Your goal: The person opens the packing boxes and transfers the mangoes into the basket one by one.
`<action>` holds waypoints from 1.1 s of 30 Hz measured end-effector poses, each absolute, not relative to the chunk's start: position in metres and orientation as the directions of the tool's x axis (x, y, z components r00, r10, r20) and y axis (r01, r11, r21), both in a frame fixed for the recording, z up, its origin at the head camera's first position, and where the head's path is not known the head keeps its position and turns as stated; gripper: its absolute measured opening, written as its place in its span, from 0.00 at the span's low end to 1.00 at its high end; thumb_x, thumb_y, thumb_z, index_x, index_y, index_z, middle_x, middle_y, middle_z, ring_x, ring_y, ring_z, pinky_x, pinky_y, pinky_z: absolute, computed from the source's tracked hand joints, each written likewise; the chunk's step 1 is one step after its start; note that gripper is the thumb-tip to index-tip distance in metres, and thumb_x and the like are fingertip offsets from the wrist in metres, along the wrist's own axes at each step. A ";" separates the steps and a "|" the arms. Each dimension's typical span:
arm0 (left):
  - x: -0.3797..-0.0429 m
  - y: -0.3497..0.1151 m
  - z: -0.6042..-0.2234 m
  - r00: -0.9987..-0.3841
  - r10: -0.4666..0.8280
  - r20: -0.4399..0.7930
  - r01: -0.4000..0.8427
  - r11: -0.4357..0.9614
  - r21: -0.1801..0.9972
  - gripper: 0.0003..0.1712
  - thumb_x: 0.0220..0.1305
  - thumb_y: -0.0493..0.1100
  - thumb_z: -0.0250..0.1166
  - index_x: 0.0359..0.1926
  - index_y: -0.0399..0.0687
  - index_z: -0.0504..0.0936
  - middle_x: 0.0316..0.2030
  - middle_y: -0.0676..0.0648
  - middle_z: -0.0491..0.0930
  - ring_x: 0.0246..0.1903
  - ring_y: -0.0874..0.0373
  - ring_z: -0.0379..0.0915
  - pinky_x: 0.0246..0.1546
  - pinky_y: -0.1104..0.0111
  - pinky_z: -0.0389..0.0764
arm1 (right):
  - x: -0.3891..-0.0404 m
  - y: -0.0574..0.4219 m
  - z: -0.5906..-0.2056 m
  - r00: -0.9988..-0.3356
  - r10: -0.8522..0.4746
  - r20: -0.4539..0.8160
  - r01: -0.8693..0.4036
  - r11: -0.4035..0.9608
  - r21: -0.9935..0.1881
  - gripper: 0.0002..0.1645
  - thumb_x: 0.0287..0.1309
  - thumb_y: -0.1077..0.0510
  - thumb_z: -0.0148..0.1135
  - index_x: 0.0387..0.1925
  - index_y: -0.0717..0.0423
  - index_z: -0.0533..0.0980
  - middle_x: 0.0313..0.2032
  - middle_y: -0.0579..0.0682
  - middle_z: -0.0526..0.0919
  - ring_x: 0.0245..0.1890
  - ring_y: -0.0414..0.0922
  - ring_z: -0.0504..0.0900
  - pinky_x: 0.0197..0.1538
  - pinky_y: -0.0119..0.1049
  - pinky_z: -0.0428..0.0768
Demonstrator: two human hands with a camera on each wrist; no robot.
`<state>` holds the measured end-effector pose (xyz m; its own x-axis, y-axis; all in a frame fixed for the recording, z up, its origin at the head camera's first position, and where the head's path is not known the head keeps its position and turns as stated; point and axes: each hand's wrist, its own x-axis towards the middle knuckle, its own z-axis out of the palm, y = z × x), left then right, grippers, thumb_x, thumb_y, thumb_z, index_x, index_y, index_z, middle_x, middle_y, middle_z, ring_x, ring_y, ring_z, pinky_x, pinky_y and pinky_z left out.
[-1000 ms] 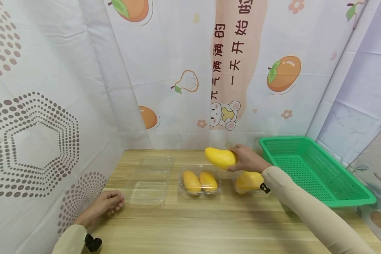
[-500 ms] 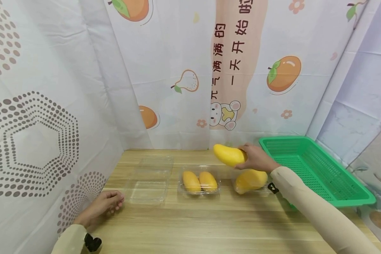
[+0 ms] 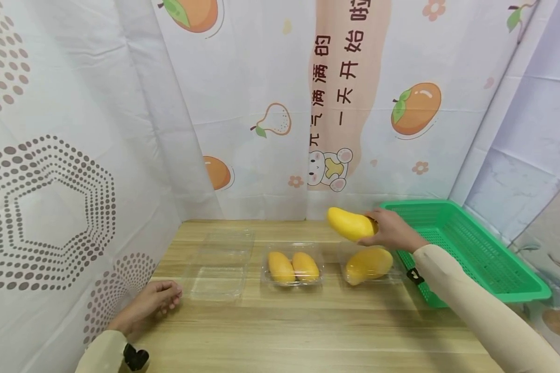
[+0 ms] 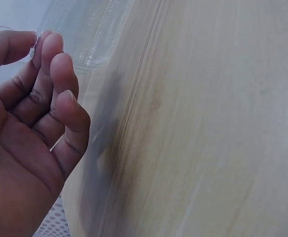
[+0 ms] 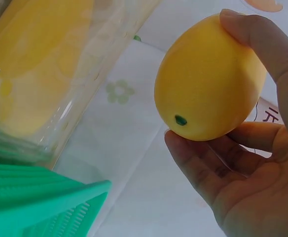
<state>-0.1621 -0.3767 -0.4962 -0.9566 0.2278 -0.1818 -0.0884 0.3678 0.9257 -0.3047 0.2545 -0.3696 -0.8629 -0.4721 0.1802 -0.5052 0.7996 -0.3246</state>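
Observation:
In the head view, my right hand (image 3: 392,228) holds a yellow mango (image 3: 351,224) in the air, above and behind the right transparent plastic box (image 3: 396,277). Thumb and fingers grip the mango (image 5: 208,79) from opposite sides, its green stem spot showing in the right wrist view. Inside that right box lies another mango (image 3: 368,265). Two more mangoes (image 3: 281,267) sit side by side in the middle transparent box (image 3: 265,274). My left hand (image 3: 156,300) hangs loosely curled at the table's left, beside the left transparent box (image 3: 217,282), with nothing in its fingers.
A green plastic basket (image 3: 490,298) stands at the right, close by my right forearm. The wooden table (image 3: 280,326) meets printed curtains (image 3: 247,202) at the back and sides. The left box's lid (image 3: 231,239) stands open behind its base.
My right hand has carried the mango to the right and slightly up, toward the basket. More of the right box and the mango in it shows. The left hand stays put.

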 end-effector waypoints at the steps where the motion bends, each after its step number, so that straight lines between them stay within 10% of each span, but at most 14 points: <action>1: -0.162 -0.377 -0.496 -0.957 0.229 -0.181 -0.087 0.368 0.926 0.21 0.79 0.47 0.58 0.44 0.27 0.78 0.33 0.44 0.81 0.28 0.60 0.75 0.26 0.67 0.79 | -0.305 0.257 -0.369 -0.863 -0.472 0.181 -0.505 0.800 -0.324 0.39 0.47 0.42 0.83 0.52 0.65 0.81 0.39 0.52 0.81 0.35 0.47 0.74 0.38 0.42 0.75; 33: -0.157 -0.382 -0.497 -0.958 0.204 -0.203 -0.111 0.390 0.914 0.21 0.80 0.45 0.55 0.43 0.26 0.78 0.31 0.46 0.80 0.27 0.61 0.74 0.25 0.69 0.78 | -0.286 0.323 -0.366 -0.897 -0.393 0.202 -0.440 0.835 -0.331 0.38 0.50 0.39 0.80 0.50 0.64 0.81 0.31 0.47 0.79 0.28 0.44 0.70 0.30 0.39 0.70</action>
